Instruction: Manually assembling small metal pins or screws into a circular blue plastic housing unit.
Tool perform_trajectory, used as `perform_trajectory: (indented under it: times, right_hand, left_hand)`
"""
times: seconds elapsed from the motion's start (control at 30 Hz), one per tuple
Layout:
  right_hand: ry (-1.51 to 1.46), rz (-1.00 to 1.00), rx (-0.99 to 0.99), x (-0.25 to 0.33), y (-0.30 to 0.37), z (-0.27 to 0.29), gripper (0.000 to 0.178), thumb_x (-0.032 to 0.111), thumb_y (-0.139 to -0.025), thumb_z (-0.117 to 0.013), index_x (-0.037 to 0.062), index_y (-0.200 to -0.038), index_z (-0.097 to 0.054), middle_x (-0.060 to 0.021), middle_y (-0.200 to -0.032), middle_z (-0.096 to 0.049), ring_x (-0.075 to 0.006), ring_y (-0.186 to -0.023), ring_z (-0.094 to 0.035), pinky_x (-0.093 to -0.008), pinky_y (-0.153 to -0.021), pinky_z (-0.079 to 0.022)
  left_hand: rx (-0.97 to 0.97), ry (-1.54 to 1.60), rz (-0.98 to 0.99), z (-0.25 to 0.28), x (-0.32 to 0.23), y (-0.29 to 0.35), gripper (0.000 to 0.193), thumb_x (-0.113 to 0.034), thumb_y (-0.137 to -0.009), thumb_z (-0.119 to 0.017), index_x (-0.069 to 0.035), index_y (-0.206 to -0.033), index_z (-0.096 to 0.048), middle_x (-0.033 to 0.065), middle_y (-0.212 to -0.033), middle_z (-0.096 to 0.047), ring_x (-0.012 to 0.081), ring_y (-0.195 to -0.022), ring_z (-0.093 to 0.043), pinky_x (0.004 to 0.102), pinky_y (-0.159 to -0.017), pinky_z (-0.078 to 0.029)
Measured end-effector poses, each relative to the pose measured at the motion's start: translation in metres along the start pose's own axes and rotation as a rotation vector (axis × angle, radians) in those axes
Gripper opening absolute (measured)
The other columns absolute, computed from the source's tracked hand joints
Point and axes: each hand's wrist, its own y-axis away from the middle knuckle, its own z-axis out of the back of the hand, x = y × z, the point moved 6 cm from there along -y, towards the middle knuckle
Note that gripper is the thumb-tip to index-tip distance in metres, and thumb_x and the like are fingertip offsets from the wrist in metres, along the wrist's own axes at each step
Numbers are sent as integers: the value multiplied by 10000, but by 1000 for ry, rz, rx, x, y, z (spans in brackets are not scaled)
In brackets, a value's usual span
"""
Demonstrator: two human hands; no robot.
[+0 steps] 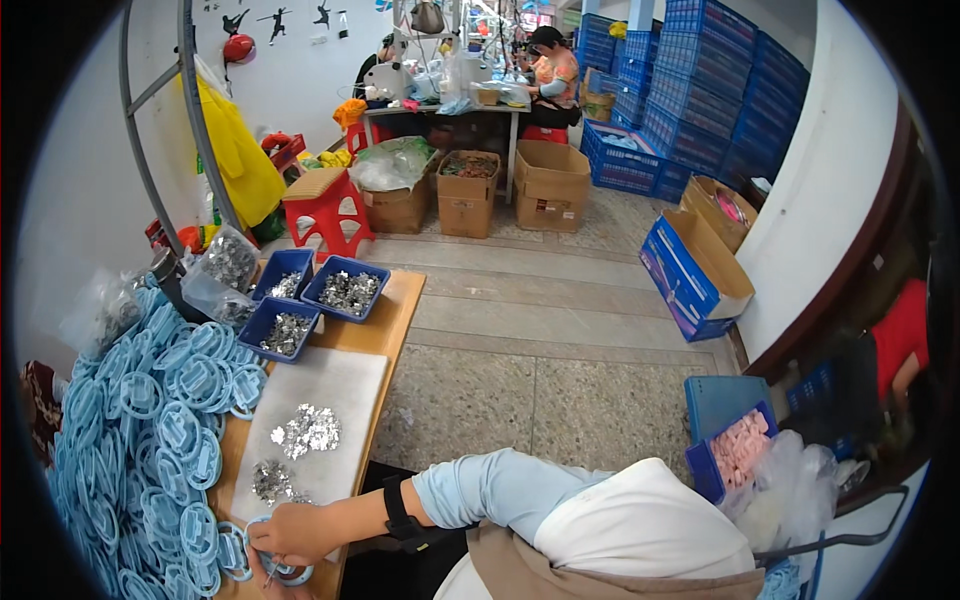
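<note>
A heap of light-blue oval plastic rings (180, 430) is piled left of a flat white board (325, 375). Right hand (295, 530): fingers curled; left hand (277, 588): mostly hidden; neither grip can be told. A single light-blue plastic ring (297, 575) is seen at both hands; judged light, stiff, smooth, best held by its rim. Small silver metal pieces (310, 432) are spread on the board.

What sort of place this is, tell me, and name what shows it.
Most likely a small assembly workshop: a large heap of light-blue plastic parts lies beside small metal pieces piled at a worktable, and blue crates stand stacked high across the room.
</note>
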Motion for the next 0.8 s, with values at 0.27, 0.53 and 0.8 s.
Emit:
perform_trajectory:
  times: [0.27, 0.53, 0.8]
  right_hand:
    - [-4, -21, 45, -3, -2, -10, 266, 202, -699, -613, 12, -871, -541, -107, -932, -510, -295, -633, -562, -397, -532, -443]
    - [-115, -86, 82, -3, -8, -15, 361, 195, -666, -620, 33, -972, -517, -103, -1002, -507, -312, -662, -569, -417, -553, -456]
    - [-142, -140, 104, 4, -14, -6, 409, 229, -684, -650, 13, -1002, -509, -117, -1061, -505, -336, -703, -584, -417, -580, -472]
  left_hand:
    - [-5, 19, 16, -2, 9, -12, 406, -320, -893, -480, -76, -1216, -460, 83, -1176, -523, 209, -1048, -533, 343, -850, -473]
    - [-44, 113, -11, 18, 8, -10, 401, -310, -899, -475, -67, -1217, -455, 89, -1171, -522, 209, -1058, -525, 344, -857, -470]
    - [-39, 178, -65, 18, 10, -3, 396, -325, -914, -457, -55, -1204, -475, 88, -1154, -537, 201, -1068, -521, 329, -888, -454]
